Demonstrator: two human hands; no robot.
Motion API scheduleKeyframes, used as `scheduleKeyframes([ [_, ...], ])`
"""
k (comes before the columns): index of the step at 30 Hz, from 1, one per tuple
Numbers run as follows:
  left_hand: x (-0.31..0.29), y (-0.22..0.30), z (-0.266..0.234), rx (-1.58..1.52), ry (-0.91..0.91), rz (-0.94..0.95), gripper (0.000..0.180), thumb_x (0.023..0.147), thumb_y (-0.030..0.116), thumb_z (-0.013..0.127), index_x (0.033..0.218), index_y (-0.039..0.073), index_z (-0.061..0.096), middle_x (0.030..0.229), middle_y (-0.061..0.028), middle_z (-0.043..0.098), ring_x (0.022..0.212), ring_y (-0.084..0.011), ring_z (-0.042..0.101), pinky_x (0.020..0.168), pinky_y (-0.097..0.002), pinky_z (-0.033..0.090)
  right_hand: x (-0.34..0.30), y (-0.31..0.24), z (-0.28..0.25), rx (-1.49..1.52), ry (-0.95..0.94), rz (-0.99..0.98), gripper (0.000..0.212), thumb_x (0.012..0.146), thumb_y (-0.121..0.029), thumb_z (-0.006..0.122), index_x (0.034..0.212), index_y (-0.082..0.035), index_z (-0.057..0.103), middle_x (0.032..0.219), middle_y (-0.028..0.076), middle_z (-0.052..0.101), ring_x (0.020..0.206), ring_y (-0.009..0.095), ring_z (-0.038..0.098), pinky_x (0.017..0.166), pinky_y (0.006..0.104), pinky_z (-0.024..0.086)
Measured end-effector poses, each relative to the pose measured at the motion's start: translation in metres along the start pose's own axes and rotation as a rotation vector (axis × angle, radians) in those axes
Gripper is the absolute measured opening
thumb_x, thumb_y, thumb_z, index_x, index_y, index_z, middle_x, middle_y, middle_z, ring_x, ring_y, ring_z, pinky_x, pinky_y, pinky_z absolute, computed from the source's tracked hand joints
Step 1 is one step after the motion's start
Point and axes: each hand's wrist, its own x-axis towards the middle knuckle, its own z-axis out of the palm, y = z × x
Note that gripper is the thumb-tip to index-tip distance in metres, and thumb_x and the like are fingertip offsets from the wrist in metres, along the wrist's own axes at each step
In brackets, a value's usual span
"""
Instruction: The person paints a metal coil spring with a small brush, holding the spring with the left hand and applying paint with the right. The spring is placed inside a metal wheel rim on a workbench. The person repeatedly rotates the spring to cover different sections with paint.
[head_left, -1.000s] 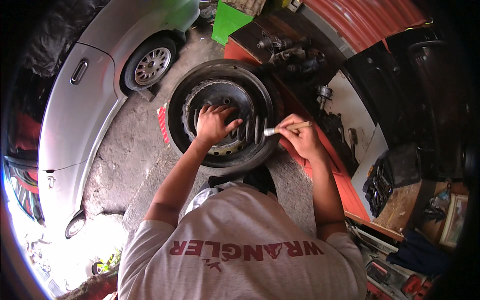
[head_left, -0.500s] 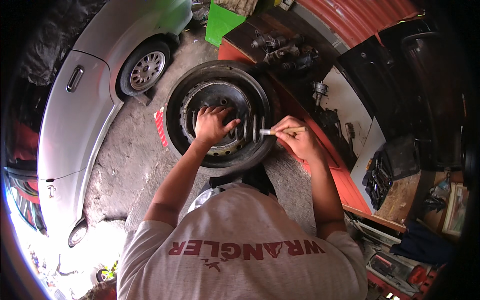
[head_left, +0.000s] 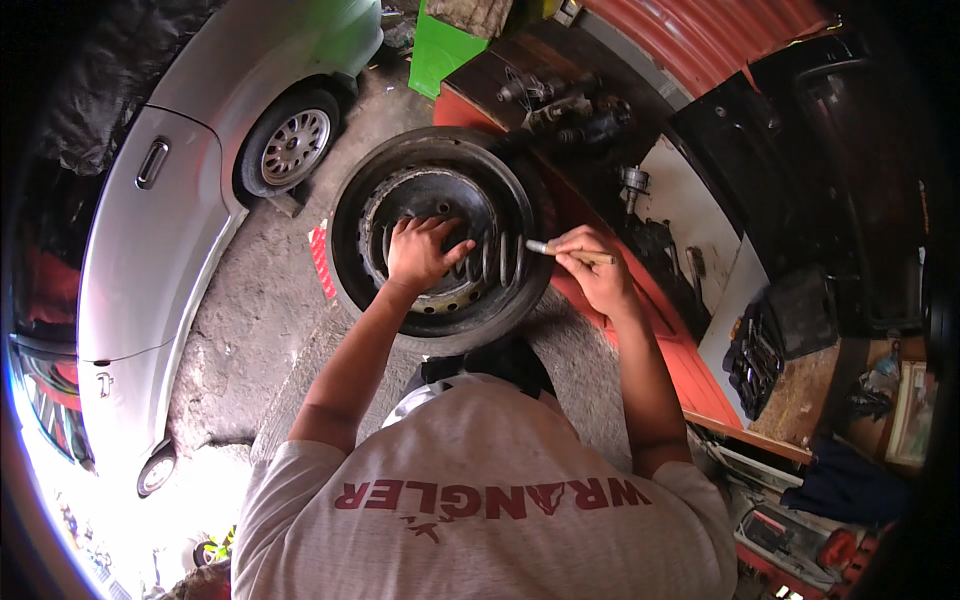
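A dark coil spring (head_left: 506, 258) lies across the steel wheel (head_left: 460, 190), which rests flat with its tyre (head_left: 450, 343) in front of me. My left hand (head_left: 420, 255) is laid over the spring's left part, fingers curled across the coils and thumb out to the right, and hides much of it. Between the thumb and fingers of my right hand (head_left: 597, 270) is a small paintbrush (head_left: 541, 247) with a wooden handle. Its bristle end points left, beside the spring's right end; whether it touches the metal I cannot tell.
On the left stands a silver car (head_left: 175, 230). A red-sided bench (head_left: 665, 345) at the right carries greasy metal parts (head_left: 570, 105), a wire brush (head_left: 697, 268) and an opened tool case (head_left: 755, 360). A green panel (head_left: 440, 52) is behind the wheel.
My right hand has lifted the brush slightly away from the coils, up and to the right. The left hand stays on the spring.
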Motion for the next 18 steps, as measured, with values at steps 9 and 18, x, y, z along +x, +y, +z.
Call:
scheduleKeyframes([
  [9,0.002,0.0,-0.004,-0.019,-0.047,-0.016,0.063,0.091,0.068,0.056,0.127,0.019,0.072,0.128,-0.0103,0.07,0.124,-0.0315,0.06,0.113,-0.049,0.035,0.012,0.019,-0.009,0.23,0.025,0.0,0.002,0.096,-0.002,0.068,0.098,-0.003,0.067,0.099,0.005,0.066,0.093,0.014,0.066,0.081,0.0279,0.052],
  [18,0.006,0.009,0.007,0.097,-0.045,-0.072,0.058,0.09,0.051,0.059,0.137,0.017,0.064,0.148,-0.0086,0.057,0.148,-0.0309,0.039,0.122,-0.0697,0.005,0.01,0.055,-0.004,0.281,0.067,0.004,0.004,0.099,-0.007,0.067,0.101,-0.004,0.067,0.1,0.005,0.069,0.094,0.013,0.065,0.084,0.0287,0.052],
])
